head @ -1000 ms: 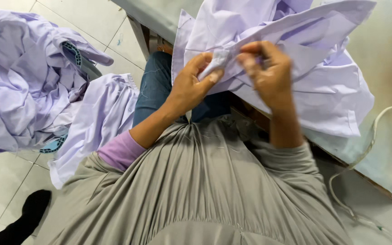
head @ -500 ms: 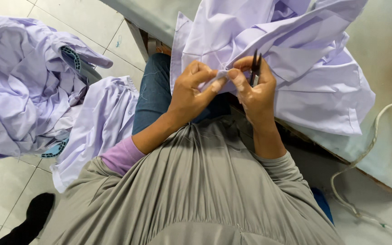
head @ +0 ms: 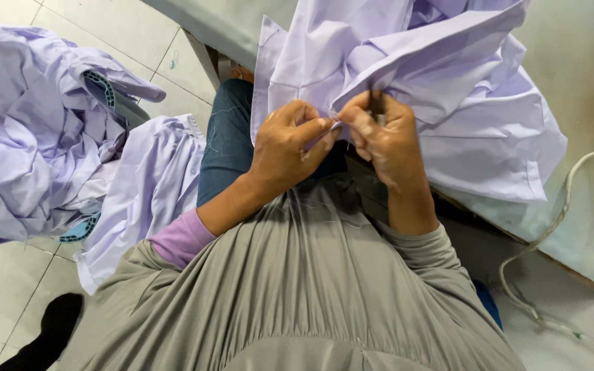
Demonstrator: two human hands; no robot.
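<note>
A pale lilac shirt [head: 448, 96] lies bunched on the edge of a padded table and hangs over my lap. My left hand [head: 287, 148] pinches a fold of its cloth between thumb and fingers. My right hand [head: 386, 141] grips the same fold right beside it, fingertips nearly touching the left hand's. A thin dark tool [head: 377, 103] shows between the right hand's fingers; what kind it is I cannot tell.
A heap of lilac shirts [head: 29, 130] fills a basket at the left, and one more shirt [head: 146, 199] drapes by my knee. The grey-green table [head: 572, 82] runs along the right, with a white cable [head: 551, 227] trailing off it. White floor tiles lie below.
Both hands have drawn closer together on the shirt's fold. The cloth has shifted slightly to the left and down over my lap.
</note>
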